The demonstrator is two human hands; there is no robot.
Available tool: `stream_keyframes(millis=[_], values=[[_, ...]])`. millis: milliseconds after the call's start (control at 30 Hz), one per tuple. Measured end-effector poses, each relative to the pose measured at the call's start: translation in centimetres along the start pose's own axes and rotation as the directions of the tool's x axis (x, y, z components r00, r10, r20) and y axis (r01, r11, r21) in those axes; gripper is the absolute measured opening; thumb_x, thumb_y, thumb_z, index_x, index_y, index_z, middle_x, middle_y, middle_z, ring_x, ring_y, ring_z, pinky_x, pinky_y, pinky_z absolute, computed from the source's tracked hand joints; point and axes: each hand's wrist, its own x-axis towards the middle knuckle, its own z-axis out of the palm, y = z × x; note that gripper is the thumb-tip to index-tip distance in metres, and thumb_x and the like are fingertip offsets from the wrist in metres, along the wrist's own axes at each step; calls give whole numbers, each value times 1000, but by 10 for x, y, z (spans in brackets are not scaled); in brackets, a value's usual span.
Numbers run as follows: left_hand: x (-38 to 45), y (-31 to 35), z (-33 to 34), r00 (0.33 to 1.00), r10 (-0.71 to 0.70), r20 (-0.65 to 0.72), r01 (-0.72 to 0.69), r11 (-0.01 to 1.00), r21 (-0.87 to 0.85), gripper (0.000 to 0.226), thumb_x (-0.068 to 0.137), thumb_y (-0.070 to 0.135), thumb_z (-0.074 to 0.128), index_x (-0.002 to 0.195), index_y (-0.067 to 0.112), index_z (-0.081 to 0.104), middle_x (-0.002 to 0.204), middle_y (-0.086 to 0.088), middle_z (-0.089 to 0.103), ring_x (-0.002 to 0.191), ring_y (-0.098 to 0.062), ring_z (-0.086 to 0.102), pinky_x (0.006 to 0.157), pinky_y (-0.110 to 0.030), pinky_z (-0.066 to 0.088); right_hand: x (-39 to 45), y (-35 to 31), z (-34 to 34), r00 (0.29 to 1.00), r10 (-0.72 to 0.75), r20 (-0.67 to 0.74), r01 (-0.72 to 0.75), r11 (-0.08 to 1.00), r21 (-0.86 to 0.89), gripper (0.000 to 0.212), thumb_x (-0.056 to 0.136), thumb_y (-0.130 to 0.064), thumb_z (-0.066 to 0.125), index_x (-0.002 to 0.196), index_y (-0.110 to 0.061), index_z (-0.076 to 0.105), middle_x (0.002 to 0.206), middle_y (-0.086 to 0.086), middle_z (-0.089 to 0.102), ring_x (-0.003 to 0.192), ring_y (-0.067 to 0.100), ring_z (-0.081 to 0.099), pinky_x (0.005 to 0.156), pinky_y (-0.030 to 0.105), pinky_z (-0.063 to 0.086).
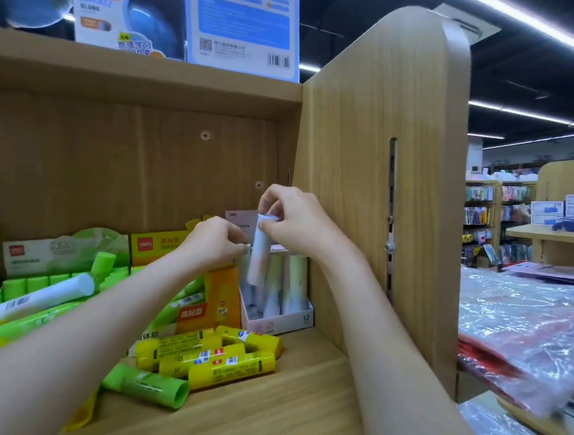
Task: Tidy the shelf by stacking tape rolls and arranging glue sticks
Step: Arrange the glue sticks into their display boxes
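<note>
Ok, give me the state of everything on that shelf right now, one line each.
Right hand: gripping the pastel glue stick's top.
Left hand: pinching the same stick's side.
Pastel glue stick: upright, held above the white display box.
White display box: open, pastel sticks standing inside.
Yellow glue sticks: lying loose, piled on the shelf.
Green glue stick: lying loose in front.

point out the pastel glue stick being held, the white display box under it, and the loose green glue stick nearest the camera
pastel glue stick (259, 249), head view, middle of its barrel
white display box (300, 318), head view, front wall by the printed 12
green glue stick (148, 385), head view, middle of its body
</note>
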Motion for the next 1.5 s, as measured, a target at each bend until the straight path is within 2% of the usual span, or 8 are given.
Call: stream_keyframes(millis=[167,333,533,733,967,1100,1300,1500], values=[[0,3,2,998,23,-63,-17,997,81,14,80,14,68,93,15,71,84,0,63,80,-15,52,67,-23,36,-2,-3,2,998,-19,58,23,997,-70,12,87,-7,50,93,-16,53,92,2,52,81,17,50,55,19,38],[1,-8,-2,998,-2,-68,4,999,32,17,77,16,73,94,14,74,95,-3,71,94,-17,62,75,-25,43,-3,-2,2,998,-16,65,23,993,-112,14,88,-6,47,98,-12,54,91,1,49,79,17,45,55,17,35],[5,-9,-4,998,58,8,-58,995,82,21,80,16,71,100,12,73,100,-4,70,92,-15,59,74,-23,41,-5,-3,2,996,-4,92,19,988,-155,15,89,-6,45,100,-11,54,92,3,51,79,18,46,56,21,37],[6,-2,-2,980,180,87,-190,973,127,24,85,14,66,108,12,70,106,-3,69,82,-7,51,72,-17,37,-6,-5,5,990,27,136,-4,986,-167,15,89,-10,50,102,-14,56,101,7,58,91,21,55,73,31,49],[9,-9,-13,982,152,108,-164,980,111,23,84,15,67,107,11,71,105,-3,70,86,-7,54,73,-17,40,-6,-1,8,989,38,145,-16,989,-145,13,89,-12,51,102,-16,55,104,7,58,92,22,56,80,39,53],[9,-6,-9,982,149,116,-160,983,93,25,85,15,65,110,10,69,109,-4,68,87,-6,53,73,-15,38,-5,0,8,990,40,135,-19,988,-154,12,89,-13,52,100,-16,55,102,6,58,89,21,56,78,38,53],[6,-14,3,996,66,-58,-67,998,-10,23,83,20,69,103,10,72,105,-5,70,92,-10,57,78,-19,38,-4,1,9,990,31,138,-9,987,-158,9,90,-13,52,97,-18,54,100,4,56,87,20,55,71,31,50],[5,-10,-2,992,120,-26,-120,992,30,21,84,17,67,103,10,72,102,-5,71,82,-6,52,71,-18,37,-3,2,9,990,35,139,-13,988,-157,10,89,-13,52,97,-18,54,97,2,54,87,19,54,67,28,45]])
